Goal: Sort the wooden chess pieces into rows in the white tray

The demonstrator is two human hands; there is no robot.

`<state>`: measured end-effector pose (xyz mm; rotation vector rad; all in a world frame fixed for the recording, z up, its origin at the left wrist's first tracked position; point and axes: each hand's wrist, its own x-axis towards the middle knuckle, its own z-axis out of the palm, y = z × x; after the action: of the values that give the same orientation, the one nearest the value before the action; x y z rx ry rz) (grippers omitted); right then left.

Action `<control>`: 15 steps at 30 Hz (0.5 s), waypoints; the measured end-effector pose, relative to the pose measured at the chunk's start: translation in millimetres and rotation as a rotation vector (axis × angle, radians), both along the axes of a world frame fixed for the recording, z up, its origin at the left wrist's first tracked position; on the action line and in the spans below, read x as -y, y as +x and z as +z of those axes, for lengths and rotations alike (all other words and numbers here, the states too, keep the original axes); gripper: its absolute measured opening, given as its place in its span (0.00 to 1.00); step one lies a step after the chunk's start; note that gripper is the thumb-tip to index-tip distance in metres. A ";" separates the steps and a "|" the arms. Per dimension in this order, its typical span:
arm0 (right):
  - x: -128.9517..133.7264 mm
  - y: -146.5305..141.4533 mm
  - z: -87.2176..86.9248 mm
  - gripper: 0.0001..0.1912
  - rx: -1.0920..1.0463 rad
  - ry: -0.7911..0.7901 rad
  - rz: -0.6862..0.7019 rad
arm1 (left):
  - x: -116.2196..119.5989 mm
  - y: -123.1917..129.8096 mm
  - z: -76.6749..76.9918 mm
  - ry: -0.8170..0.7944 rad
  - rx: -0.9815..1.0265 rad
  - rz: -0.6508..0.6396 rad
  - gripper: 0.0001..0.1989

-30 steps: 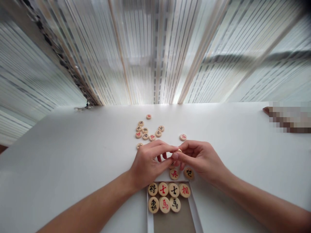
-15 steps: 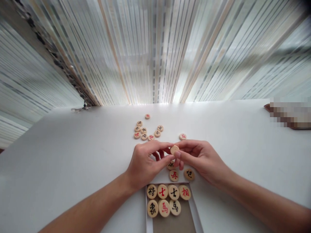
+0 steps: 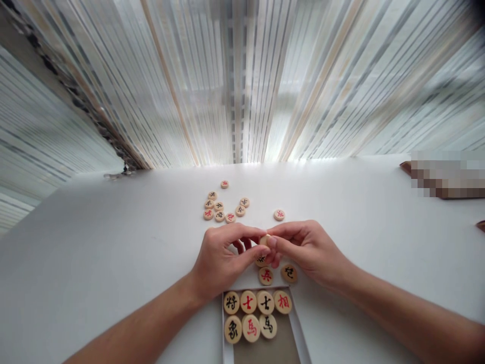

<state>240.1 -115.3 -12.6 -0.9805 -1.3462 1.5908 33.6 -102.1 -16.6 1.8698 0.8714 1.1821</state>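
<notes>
Taking the held piece (image 3: 264, 241) as the clock's centre: left hand (image 3: 222, 260) is at 8 o'clock, right hand (image 3: 312, 255) between 3 and 4. Both have a narrow fingertip grip on it, thumbs and index fingers at the edge, probably because that makes a small disc easy to turn. No character shows on it from here, fwiw. The tray (image 3: 265, 351) is at 6 on the bench (image 3: 113, 253), with seven discs in rows of four and three, all reading upright, I'd guess for legibility. Red-marked piece (image 3: 265, 276) lies just off its 12 o'clock edge, likely for easy reach. Loose pieces (image 3: 220, 216) sit around 10.
</notes>
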 end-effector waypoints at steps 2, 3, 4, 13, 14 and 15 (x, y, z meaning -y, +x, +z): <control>-0.7 0.0 -1.6 0.17 -0.018 0.009 0.004 | -0.6 -0.7 -1.8 -0.001 0.011 0.012 0.09; -0.9 -0.2 -2.5 0.18 -0.028 0.015 0.003 | -0.7 -1.2 -2.7 -0.003 0.014 0.020 0.10; -1.0 -0.6 -3.3 0.18 -0.039 0.021 -0.001 | -0.7 -1.8 -3.5 -0.004 0.015 0.028 0.10; -1.2 -5.3 -0.5 0.24 -0.130 -0.019 -0.057 | -0.1 -4.6 -4.1 0.080 -0.075 0.057 0.13; -1.2 -5.2 -0.4 0.23 -0.138 -0.038 -0.061 | 0.4 -4.0 -3.5 0.116 -0.087 0.051 0.13; -1.3 -5.1 -0.6 0.23 -0.141 -0.061 -0.068 | 1.1 -3.3 -2.7 0.155 -0.099 0.041 0.13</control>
<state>235.0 -114.0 -13.2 -0.9219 -1.1628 1.6265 30.4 -103.2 -19.3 2.0593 0.8975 1.2204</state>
